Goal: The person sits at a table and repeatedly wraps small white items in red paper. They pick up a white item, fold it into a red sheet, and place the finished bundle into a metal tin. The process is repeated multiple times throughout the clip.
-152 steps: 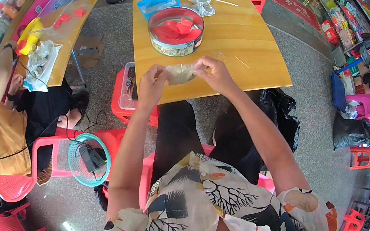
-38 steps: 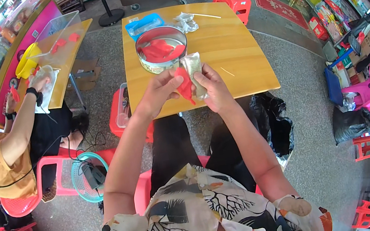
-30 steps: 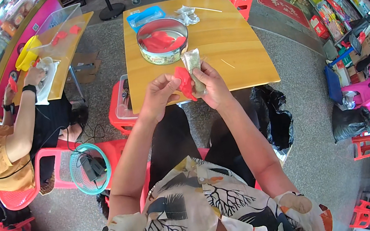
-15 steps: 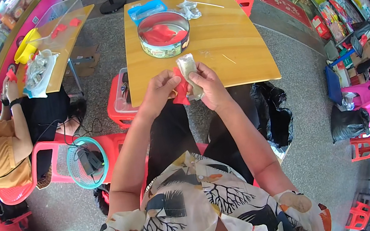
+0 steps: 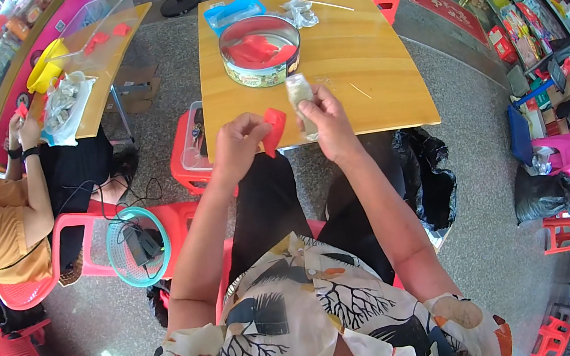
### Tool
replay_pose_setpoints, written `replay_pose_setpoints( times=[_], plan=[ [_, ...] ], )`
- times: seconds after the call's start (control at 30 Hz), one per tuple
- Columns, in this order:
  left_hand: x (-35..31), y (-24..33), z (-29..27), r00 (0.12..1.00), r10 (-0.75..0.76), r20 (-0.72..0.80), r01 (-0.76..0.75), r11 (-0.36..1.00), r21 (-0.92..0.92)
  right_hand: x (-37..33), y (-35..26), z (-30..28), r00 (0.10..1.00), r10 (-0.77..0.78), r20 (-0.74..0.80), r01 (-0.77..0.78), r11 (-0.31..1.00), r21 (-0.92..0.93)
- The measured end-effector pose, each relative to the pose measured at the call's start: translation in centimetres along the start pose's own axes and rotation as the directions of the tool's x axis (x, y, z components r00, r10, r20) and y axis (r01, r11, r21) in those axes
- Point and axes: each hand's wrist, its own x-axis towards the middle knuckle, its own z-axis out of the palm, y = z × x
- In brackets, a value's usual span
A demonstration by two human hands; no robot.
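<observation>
Nearest, well on the near side of the tin (image 5: 265,76), is the wearer's printed shirt (image 5: 268,341). Between shirt and tin, around the near edge of the desk (image 5: 363,57), are both hands. To the tin's near left, the left hand (image 5: 237,147) has its fingers pinched on a limp red piece (image 5: 275,128) (the thin rubbery-looking sort), which hangs over the desk's edge. To the tin's near right, the right hand (image 5: 331,124) has its fingers closed around a pale, narrow packet (image 5: 298,90), its far end close to the tin's wall. Packet and red piece are just apart. Right of the tin lies a thin stick (image 5: 361,91). The tin itself, round and open, holds more red pieces (image 5: 255,50). Just beyond it are a blue tray (image 5: 217,16) on its far left and crumpled clear plastic (image 5: 302,13) on its far right, beside a longer pale stick (image 5: 334,5). Well left of the tin, a seated co-worker (image 5: 5,235) holds something red (too small to make out); farther off is a yellow container (image 5: 44,68).
</observation>
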Motion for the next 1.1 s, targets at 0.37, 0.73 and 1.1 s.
replay_pose_setpoints(
  times=[0.37,0.73,1.1],
  plan=[
    [-0.5,-0.2,1.7,0.998,0.034,-0.057,-0.039,0.996,-0.084,-1.3,0.9,0.6,0.988,0.056,0.141,-0.021,0.971,-0.239],
    [-0.1,0.1,1.0,0.998,-0.014,-0.066,0.011,0.998,-0.055,-2.7,-1.7,0.2,0.991,0.054,0.121,-0.035,0.987,-0.154],
    [-0.3,0.3,1.4,0.951,0.301,-0.073,-0.276,0.931,0.238,-2.1,-1.5,-0.3,0.956,0.111,0.27,-0.007,0.933,-0.36]
  ],
)
